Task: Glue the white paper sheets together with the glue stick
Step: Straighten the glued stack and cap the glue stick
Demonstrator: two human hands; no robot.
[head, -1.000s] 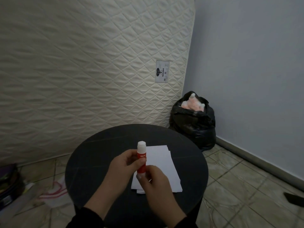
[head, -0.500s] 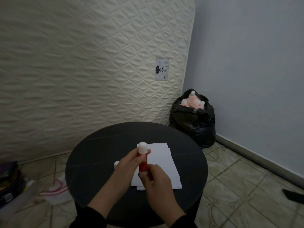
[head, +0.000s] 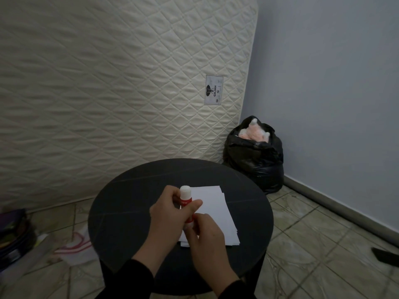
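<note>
A glue stick [head: 185, 194] with a red body and a white top stands upright above the round black table [head: 129, 208]. My left hand [head: 167, 214] grips its middle, fingers and thumb wrapped round the body. My right hand [head: 205, 231] pinches the stick's lower end from below. Under and behind both hands, a loose stack of white paper sheets [head: 218, 210] lies flat on the table; my hands hide its near left part.
A quilted mattress [head: 121, 87] leans upright behind the table. A stuffed black rubbish bag [head: 254, 160] sits in the corner by the blue wall. Books and a plastic bag [head: 73, 249] lie on the tiled floor to the left.
My left hand has slid from fingertips near the white top to a full grip round the stick's body. My right hand stays at the stick's base.
</note>
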